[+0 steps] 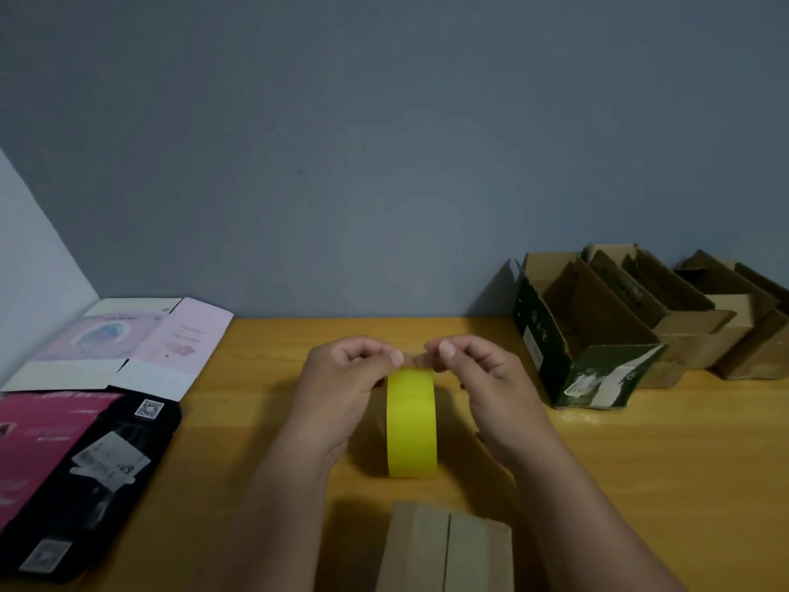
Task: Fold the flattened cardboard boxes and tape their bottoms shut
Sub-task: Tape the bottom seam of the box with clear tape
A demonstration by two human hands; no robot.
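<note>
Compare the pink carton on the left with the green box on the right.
The pink carton lies flat and unfolded on the table; the green box stands folded up, its top open. The pink carton is pale with a pastel print; the green box is dark with white labels on its near end. The pink carton lies alongside a black flattened carton; the green box sits beside brown boxes. Both rest near the wall.

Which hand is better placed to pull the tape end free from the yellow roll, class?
Probably the right hand: its fingers pinch at the top of the yellow tape roll, where the end seems to be. The left hand grips the roll's side, steadying it.
</note>
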